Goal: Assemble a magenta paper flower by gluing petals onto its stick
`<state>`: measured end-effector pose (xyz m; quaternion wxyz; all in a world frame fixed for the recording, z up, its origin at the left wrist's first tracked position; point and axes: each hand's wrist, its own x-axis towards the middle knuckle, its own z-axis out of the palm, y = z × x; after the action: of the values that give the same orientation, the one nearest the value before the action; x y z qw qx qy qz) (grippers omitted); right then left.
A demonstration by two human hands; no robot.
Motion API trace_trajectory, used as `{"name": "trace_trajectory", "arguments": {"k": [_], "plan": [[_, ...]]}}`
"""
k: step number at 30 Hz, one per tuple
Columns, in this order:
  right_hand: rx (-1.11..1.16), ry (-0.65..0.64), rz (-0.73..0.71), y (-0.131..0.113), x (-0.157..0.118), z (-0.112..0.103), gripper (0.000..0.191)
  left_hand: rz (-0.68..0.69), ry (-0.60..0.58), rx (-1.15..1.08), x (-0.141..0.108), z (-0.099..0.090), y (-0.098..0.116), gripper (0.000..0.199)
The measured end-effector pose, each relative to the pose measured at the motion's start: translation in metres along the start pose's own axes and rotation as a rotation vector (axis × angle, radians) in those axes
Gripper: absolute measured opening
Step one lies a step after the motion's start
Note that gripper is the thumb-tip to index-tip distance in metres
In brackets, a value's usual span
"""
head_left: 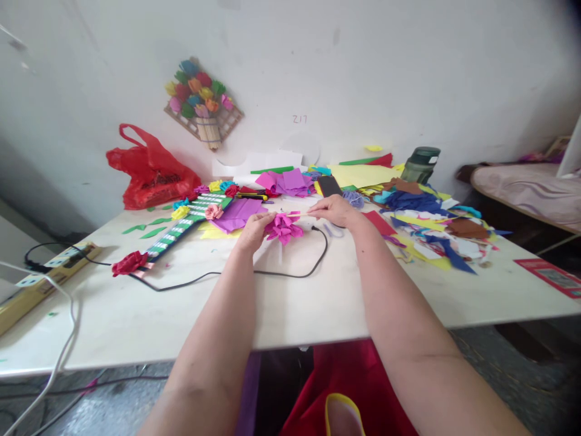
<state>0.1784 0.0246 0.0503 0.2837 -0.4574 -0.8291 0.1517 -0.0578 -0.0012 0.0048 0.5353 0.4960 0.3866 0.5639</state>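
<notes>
Magenta crepe-like petals make up the paper flower (pixel 284 232), held just above the middle of the pale worktop (pixel 313 315). At its nine o'clock side the left hand (pixel 255 232) closes its grip on the petals, finger and thumb pinched together. Toward two o'clock the right hand (pixel 333 212) has a narrow grip on a thin yellowish stick (pixel 297 214), whose other end reaches the flower's upper edge; whether it enters the petals I cannot tell. Below, at six o'clock, a black cable (pixel 297 276) curves past. Purple paper sheets (pixel 290 182) lie at twelve, and a green-and-white striped board (pixel 170 241) bearing paper flowers lies at nine. Mixed paper scraps (pixel 426 227) heap up at three, with a dark green bottle (pixel 421 165) at two. Toward ten sits a red plastic bag (pixel 152 172); at eleven, a paper-flower bouquet (pixel 197 97) hangs on the wall (pixel 318 66).
</notes>
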Motion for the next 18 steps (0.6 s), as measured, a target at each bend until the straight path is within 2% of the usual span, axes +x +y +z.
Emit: {"name": "trace_trajectory", "arguments": {"k": [10,18], "plan": [[-0.058,0.014,-0.002,-0.0041,-0.0001,-0.0010,0.019,0.013,-0.010,-0.011,0.0019,-0.0018,-0.0037,0.026],[-0.116,0.025,-0.005,-0.0076,-0.0008,-0.0031,0.019,-0.009,0.059,-0.018,0.0046,-0.0004,-0.0056,0.023]]}}
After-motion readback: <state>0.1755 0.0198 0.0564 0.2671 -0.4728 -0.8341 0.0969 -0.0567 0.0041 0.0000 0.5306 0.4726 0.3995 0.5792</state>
